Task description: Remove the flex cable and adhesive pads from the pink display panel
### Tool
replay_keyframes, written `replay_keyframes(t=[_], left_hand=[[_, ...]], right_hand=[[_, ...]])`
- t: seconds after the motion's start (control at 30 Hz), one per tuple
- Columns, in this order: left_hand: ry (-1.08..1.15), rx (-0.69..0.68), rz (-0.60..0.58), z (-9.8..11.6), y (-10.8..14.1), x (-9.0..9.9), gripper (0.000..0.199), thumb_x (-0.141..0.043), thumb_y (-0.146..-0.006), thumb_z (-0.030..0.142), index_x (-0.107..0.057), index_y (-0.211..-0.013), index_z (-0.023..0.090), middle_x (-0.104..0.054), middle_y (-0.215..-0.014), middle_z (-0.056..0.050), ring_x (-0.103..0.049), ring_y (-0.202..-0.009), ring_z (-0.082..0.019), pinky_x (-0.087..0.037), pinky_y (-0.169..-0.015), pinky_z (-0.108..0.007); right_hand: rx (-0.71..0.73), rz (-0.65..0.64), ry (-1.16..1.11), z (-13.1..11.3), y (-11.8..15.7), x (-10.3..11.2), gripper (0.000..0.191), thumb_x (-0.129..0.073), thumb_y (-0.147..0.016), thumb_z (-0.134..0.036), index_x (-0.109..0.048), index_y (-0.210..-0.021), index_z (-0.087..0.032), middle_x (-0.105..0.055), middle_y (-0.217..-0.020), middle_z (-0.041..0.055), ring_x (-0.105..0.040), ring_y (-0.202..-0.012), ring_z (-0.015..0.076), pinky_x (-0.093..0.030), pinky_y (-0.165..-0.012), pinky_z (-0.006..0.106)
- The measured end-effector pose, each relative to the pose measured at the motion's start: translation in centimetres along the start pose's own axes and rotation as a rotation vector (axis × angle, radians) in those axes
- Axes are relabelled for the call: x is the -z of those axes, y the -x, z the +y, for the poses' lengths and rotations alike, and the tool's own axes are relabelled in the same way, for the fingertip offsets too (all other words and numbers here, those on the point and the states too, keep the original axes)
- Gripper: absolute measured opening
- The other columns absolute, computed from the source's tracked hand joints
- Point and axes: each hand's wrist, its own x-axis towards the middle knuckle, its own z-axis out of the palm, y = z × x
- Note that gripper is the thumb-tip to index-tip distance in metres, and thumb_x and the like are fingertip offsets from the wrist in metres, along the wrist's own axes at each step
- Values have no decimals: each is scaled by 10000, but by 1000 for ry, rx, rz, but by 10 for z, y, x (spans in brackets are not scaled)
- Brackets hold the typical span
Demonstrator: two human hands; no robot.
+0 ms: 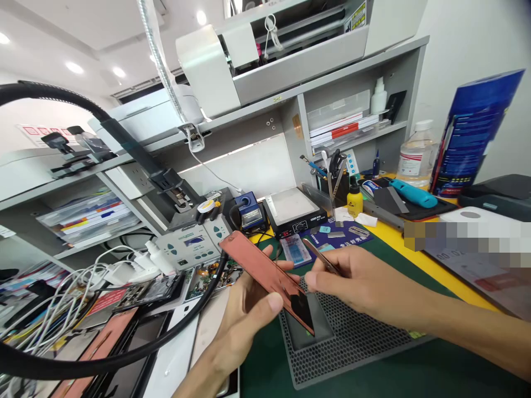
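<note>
My left hand grips a flat, phone-sized panel, reddish-pink with a black patch at its lower right end. The panel is tilted in the air, its thumb-side edge toward me. My right hand pinches a thin metal tool, which looks like tweezers, just right of the panel. Below the panel, a dark glassy rectangle lies on a grey perforated mat.
A green work mat covers the bench. Behind stand a hot plate, a yellow bottle and a grey soldering station. A thick black hose arches across the left, over phones and cables.
</note>
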Motion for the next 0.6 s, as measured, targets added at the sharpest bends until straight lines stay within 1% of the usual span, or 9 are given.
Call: replay_keyframes(t=[0.1, 0.17, 0.2, 0.27, 0.33, 0.4, 0.47, 0.53, 0.6], left_hand=[[221, 59, -1, 4, -3, 0, 542, -616, -931, 402, -515, -1404, 158, -670, -1303, -170, -669, -1118, -337, -515, -980, -497], [322, 101, -6, 7, -5, -1, 484, -515, -982, 445, -564, -1363, 151, -696, -1256, -174, -698, -1031, -322, -538, -909, -472], [356, 119, -7, 8, -6, -2, 485, -459, -1004, 464, -581, -1348, 144, -702, -1240, -178, -708, -989, -312, -543, -876, -453], [403, 149, -7, 11, -6, -3, 521, -371, -1028, 482, -598, -1333, 126, -703, -1223, -192, -715, -915, -297, -540, -812, -421], [446, 173, -13, 13, -6, -5, 557, -330, -1030, 491, -596, -1337, 109, -701, -1201, -212, -711, -857, -295, -526, -734, -395], [497, 196, -30, 16, -6, -7, 590, -314, -1023, 517, -589, -1345, 105, -695, -1184, -224, -699, -825, -290, -497, -678, -366], [541, 210, -51, 18, -5, -8, 627, -309, -1014, 551, -595, -1336, 95, -684, -1179, -231, -680, -807, -271, -464, -664, -341], [571, 213, -71, 19, -5, -8, 661, -308, -1004, 584, -619, -1303, 82, -673, -1180, -233, -659, -795, -250, -442, -673, -329], [593, 206, -92, 20, -5, -8, 687, -306, -997, 603, -649, -1252, 65, -669, -1173, -235, -640, -793, -239, -436, -689, -332]], right_hand=[[16, 45, -159, 9, -3, 1, 448, -550, -960, -590, -636, -791, -184, -264, -532, -99, -206, -447, 87, -183, -431, 237], [50, 156, -148, 15, -5, 1, 526, -492, -965, -668, -628, -786, -193, -346, -552, -73, -299, -455, 100, -250, -435, 243], [73, 225, -84, 17, -6, 1, 546, -464, -974, -681, -632, -789, -196, -417, -582, -49, -389, -494, 116, -316, -469, 254], [143, 361, 117, 19, -6, 2, 557, -413, -1000, -673, -648, -805, -207, -543, -675, -2, -532, -641, 164, -415, -592, 289], [243, 447, 307, 19, -4, 2, 536, -366, -1030, -636, -658, -843, -227, -613, -777, 21, -584, -768, 201, -441, -706, 321], [341, 474, 427, 19, -4, 2, 514, -321, -1054, -594, -651, -880, -241, -640, -845, 29, -599, -825, 221, -441, -762, 343], [373, 464, 500, 22, -5, 2, 501, -302, -1066, -560, -641, -882, -240, -659, -883, 44, -612, -847, 235, -439, -762, 354], [348, 418, 550, 30, -8, 3, 488, -341, -1059, -551, -621, -816, -234, -664, -825, 53, -610, -774, 237, -426, -692, 352], [322, 378, 561, 39, -12, 3, 453, -453, -1025, -549, -595, -731, -236, -645, -722, 46, -583, -668, 229, -392, -616, 347]])
